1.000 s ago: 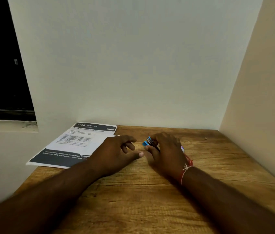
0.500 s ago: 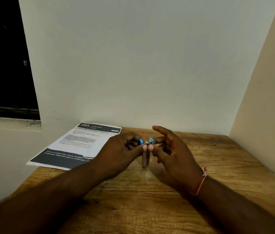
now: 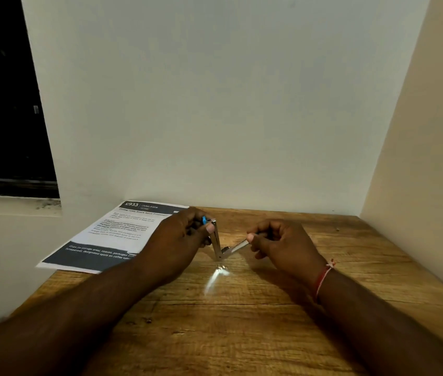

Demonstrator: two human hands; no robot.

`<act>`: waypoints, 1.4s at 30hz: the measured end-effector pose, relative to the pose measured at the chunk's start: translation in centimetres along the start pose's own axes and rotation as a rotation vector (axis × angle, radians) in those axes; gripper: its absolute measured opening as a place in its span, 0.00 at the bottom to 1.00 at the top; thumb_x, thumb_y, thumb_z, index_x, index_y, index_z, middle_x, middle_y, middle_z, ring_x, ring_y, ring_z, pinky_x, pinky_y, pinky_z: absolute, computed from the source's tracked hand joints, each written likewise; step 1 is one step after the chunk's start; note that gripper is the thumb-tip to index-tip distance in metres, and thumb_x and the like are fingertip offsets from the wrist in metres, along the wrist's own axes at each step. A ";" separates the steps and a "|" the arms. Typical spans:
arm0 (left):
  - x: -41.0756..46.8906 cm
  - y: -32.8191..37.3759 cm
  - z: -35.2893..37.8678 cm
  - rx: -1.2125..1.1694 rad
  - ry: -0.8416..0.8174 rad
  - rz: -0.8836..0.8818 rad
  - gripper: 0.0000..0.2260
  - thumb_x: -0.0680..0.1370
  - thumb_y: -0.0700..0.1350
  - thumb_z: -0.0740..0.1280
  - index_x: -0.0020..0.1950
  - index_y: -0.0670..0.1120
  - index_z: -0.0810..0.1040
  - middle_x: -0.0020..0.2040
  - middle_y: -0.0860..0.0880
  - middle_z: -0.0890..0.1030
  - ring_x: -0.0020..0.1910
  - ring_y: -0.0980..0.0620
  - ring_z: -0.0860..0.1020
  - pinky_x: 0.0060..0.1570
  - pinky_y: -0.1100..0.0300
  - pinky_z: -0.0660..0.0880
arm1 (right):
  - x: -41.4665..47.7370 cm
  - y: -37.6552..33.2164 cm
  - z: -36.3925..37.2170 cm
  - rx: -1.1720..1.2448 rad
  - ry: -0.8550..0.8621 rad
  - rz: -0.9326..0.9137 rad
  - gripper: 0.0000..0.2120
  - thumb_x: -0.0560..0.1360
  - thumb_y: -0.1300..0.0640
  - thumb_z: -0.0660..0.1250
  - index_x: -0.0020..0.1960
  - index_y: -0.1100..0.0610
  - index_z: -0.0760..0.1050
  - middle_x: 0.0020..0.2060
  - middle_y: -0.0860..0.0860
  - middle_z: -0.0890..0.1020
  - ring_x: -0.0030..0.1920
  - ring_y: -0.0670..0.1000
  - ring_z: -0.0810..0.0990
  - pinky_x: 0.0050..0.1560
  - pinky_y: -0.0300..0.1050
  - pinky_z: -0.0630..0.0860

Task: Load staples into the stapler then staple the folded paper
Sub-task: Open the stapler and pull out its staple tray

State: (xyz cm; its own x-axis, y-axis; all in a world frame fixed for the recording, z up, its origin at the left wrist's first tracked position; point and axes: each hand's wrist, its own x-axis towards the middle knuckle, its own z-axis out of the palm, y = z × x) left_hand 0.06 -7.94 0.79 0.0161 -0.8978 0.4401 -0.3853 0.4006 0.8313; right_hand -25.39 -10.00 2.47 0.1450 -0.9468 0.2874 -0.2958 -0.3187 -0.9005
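Wooden table (image 3: 242, 335) against white walls (image 3: 214, 104) bears the printed paper (image 3: 111, 234).

I read this as a room in a home, dimly lit. I look down on a wooden table (image 3: 242, 321) pushed into a corner of plain, pale walls (image 3: 228, 104), with a dark window (image 3: 3, 104) and its painted, slightly grubby sill (image 3: 11, 206) at the left. The printed sheet (image 3: 122, 232) lying on the table is headed "LIVING ROOM", which fits a house.
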 end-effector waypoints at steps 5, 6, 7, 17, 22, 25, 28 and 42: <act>-0.2 -0.2 -0.2 0.052 -0.025 0.003 0.04 0.86 0.45 0.74 0.54 0.53 0.86 0.46 0.51 0.89 0.45 0.54 0.88 0.58 0.44 0.86 | -0.4 1.1 0.2 -0.264 -0.084 -0.001 0.02 0.77 0.50 0.80 0.46 0.47 0.89 0.42 0.46 0.90 0.44 0.46 0.89 0.48 0.49 0.88; -0.2 -0.1 -0.1 0.061 -0.029 0.006 0.04 0.86 0.45 0.74 0.54 0.54 0.86 0.46 0.51 0.89 0.46 0.54 0.88 0.59 0.43 0.85 | -0.4 1.0 0.2 -0.318 -0.084 -0.023 0.02 0.76 0.48 0.81 0.47 0.45 0.89 0.42 0.43 0.90 0.46 0.44 0.88 0.49 0.46 0.87; -0.2 0.0 -0.1 0.063 -0.032 0.010 0.03 0.85 0.46 0.75 0.54 0.54 0.87 0.46 0.50 0.89 0.47 0.52 0.88 0.60 0.42 0.85 | -0.4 0.7 0.3 -0.359 -0.070 -0.052 0.04 0.75 0.46 0.82 0.48 0.43 0.89 0.43 0.40 0.89 0.47 0.41 0.87 0.49 0.43 0.85; -1.1 1.9 0.1 0.070 -0.108 0.072 0.11 0.81 0.49 0.80 0.63 0.58 0.91 0.54 0.61 0.92 0.58 0.60 0.88 0.64 0.56 0.82 | -1.5 -1.0 1.6 -0.127 -0.059 -0.248 0.08 0.78 0.49 0.79 0.56 0.43 0.90 0.48 0.36 0.90 0.46 0.42 0.86 0.44 0.35 0.80; -1.6 2.6 0.2 0.046 -0.171 0.115 0.15 0.80 0.52 0.79 0.66 0.61 0.89 0.58 0.64 0.91 0.62 0.64 0.87 0.66 0.61 0.80 | -1.3 -0.8 1.5 -0.156 -0.064 -0.261 0.05 0.78 0.51 0.79 0.53 0.45 0.90 0.49 0.35 0.90 0.47 0.46 0.86 0.46 0.39 0.80; -1.4 2.3 0.4 0.033 -0.092 0.132 0.13 0.75 0.57 0.81 0.60 0.61 0.90 0.52 0.60 0.92 0.53 0.61 0.88 0.56 0.63 0.81 | -1.1 -0.7 1.7 -0.191 -0.058 -0.270 0.02 0.79 0.51 0.78 0.52 0.45 0.89 0.48 0.37 0.89 0.47 0.44 0.85 0.46 0.36 0.79; -1.3 2.3 0.5 0.052 -0.039 0.134 0.11 0.75 0.56 0.83 0.55 0.56 0.90 0.47 0.57 0.91 0.44 0.63 0.85 0.46 0.70 0.78 | -1.2 -0.8 1.8 -0.237 -0.023 -0.316 0.02 0.81 0.52 0.77 0.50 0.46 0.88 0.46 0.40 0.89 0.47 0.42 0.84 0.42 0.33 0.76; -0.7 1.9 0.0 0.088 -0.043 0.104 0.06 0.79 0.46 0.82 0.52 0.52 0.88 0.44 0.48 0.88 0.41 0.53 0.85 0.47 0.55 0.83 | -1.2 0.6 1.6 -0.216 -0.030 -0.363 0.04 0.87 0.54 0.67 0.54 0.47 0.78 0.48 0.44 0.83 0.50 0.46 0.81 0.53 0.48 0.80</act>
State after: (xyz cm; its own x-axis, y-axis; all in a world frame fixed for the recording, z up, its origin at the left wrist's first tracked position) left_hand -0.73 -6.53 2.04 -0.0669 -0.8602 0.5055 -0.4622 0.4757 0.7483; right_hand -24.22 -9.02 1.07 0.3030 -0.7707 0.5606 -0.4108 -0.6364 -0.6529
